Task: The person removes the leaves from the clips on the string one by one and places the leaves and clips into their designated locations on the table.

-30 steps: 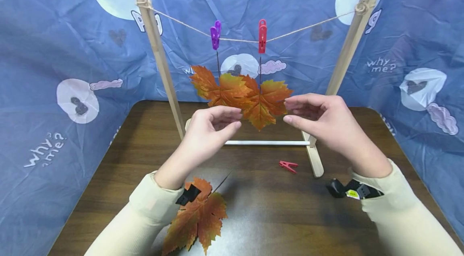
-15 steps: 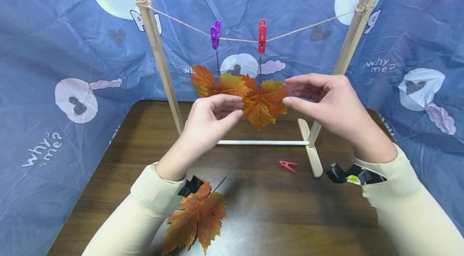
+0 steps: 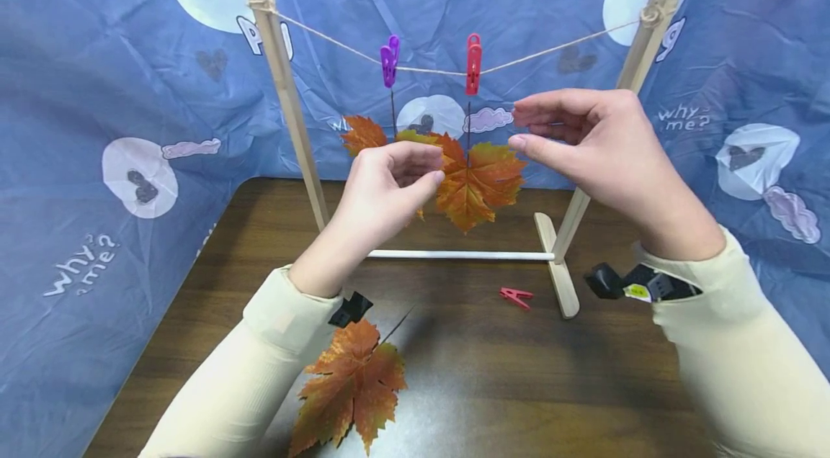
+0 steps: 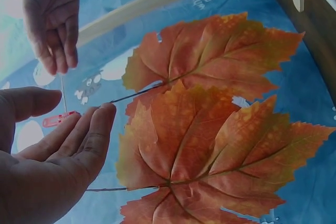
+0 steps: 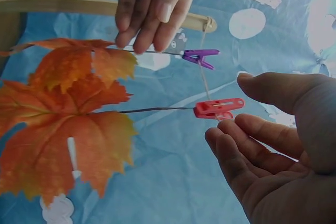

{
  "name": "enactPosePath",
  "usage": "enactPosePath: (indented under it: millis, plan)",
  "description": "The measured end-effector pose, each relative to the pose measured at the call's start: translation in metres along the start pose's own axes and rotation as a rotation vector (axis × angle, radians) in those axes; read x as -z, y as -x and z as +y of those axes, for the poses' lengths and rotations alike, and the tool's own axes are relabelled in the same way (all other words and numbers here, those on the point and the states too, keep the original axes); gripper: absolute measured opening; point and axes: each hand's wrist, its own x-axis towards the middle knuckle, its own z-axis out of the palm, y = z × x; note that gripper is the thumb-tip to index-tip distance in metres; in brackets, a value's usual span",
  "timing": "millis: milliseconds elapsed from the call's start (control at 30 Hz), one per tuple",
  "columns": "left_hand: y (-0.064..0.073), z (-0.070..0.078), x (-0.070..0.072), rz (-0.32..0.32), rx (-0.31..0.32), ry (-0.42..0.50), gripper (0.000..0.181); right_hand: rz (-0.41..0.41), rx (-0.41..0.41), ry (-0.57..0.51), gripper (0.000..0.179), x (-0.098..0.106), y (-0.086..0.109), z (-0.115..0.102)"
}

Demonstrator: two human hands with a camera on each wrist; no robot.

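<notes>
Two orange artificial maple leaves hang by their stems from a string (image 3: 558, 47). A purple clothespin (image 3: 389, 62) clips the left leaf (image 3: 363, 134), and a red clothespin (image 3: 473, 65) clips the right leaf (image 3: 476, 184). My left hand (image 3: 389, 191) is in front of the left leaf and hides much of it; its fingers are relaxed and hold nothing. To the right of the right leaf, my right hand (image 3: 590, 148) is raised below the string, thumb and fingers apart with nothing between them. In the right wrist view its fingertips overlap the area beside the red clothespin (image 5: 218, 108).
Wooden posts (image 3: 288, 105) joined by a white rod (image 3: 460, 255) carry the string. A third maple leaf (image 3: 357, 386) lies on the brown table (image 3: 493, 393) at the front left. A loose red clothespin (image 3: 516, 297) lies near the right foot (image 3: 563, 289) of the stand.
Both hands have risen, the right one higher, up beside the right leaf's stem. The left hand now covers more of the left leaf. The hanging leaves and clothespins stay in place.
</notes>
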Motion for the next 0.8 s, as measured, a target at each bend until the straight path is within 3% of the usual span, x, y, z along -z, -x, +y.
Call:
enactPosePath:
  millis: [533,800]
  plan:
    - [-0.025,0.007,-0.001,-0.014,0.059,-0.048,0.022,0.005,0.045,0.063,0.033,0.011,-0.025,-0.024]
    - [-0.036,0.008,-0.003,-0.005,0.074,-0.076,0.025,-0.003,0.024,0.119,0.037,0.017,-0.039,-0.028]
